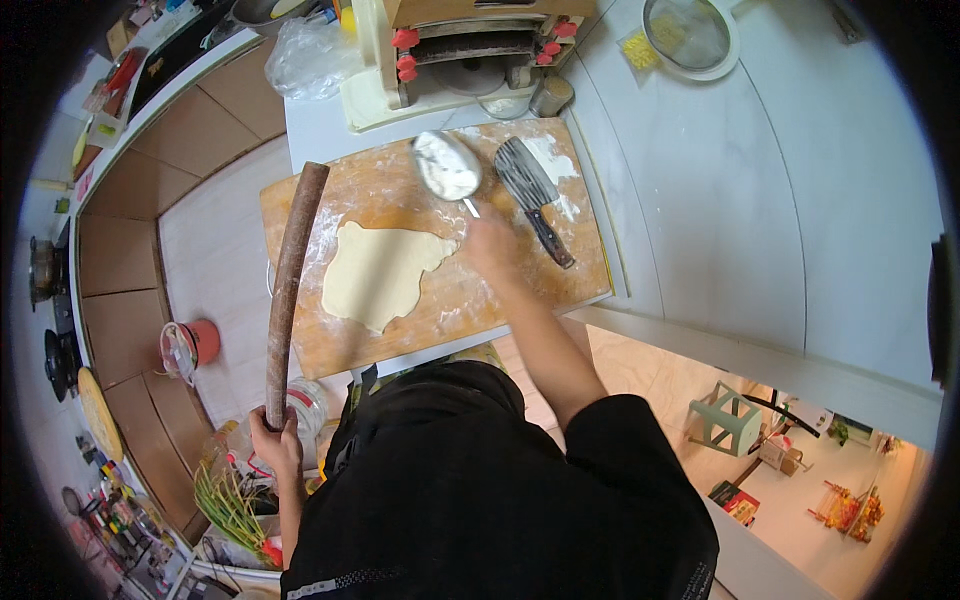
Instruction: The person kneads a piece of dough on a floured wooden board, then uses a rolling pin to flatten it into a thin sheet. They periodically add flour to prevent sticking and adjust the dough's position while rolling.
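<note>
My left hand grips one end of a long wooden rolling pin, which rises over the left side of a floured wooden board. In my right hand is the handle of a metal scoop holding white flour, above the upper middle of the board. A flat, irregular sheet of dough lies left of that hand, its right tip close to the fingers. Right of the scoop, a cleaver with a dark handle rests on the board beside loose flour.
Behind the board stand a machine with red knobs, a lidded jar and a clear plastic bag. A sieve lies at the upper right. On the floor at left is a red bucket; green onions are at lower left.
</note>
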{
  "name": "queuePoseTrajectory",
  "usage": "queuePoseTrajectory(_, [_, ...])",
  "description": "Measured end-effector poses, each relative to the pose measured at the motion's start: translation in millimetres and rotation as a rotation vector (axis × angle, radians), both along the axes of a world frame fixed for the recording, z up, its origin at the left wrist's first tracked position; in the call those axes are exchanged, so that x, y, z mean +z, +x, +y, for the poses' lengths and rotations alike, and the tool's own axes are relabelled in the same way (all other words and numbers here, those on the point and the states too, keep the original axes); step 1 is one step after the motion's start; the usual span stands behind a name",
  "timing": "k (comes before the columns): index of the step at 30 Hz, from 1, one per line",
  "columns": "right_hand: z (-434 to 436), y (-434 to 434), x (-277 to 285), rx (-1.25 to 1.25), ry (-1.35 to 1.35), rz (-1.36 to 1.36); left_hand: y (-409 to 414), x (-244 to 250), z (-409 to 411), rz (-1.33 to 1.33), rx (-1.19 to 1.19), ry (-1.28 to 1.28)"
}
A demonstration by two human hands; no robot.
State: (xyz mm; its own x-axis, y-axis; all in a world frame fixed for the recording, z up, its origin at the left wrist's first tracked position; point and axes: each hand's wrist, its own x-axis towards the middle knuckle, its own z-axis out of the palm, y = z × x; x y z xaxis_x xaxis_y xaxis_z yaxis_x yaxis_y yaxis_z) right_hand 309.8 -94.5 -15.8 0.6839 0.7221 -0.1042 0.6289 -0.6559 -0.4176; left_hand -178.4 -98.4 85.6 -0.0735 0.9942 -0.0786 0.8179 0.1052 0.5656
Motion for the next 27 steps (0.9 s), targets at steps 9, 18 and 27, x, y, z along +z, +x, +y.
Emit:
queuePoseTrajectory(9, [41.0, -54.2, -6.9, 0.025, 0.018, 0.023, -6.4, 6.6, 20.3, -0.020, -0.034, -0.028])
queuePoseTrajectory(18, [-81.9, 62.4, 15.0, -0.171, 0.006, -0.378, -12.9, 2.3, 14.5, -0.056, -0.054, 0.014])
queuePoseTrajectory(27, [-108.7, 96.6, 11.6, -0.049, 0.037, -0.100, 6.9, -7.4, -6.9, -0.035, 0.026, -0.031])
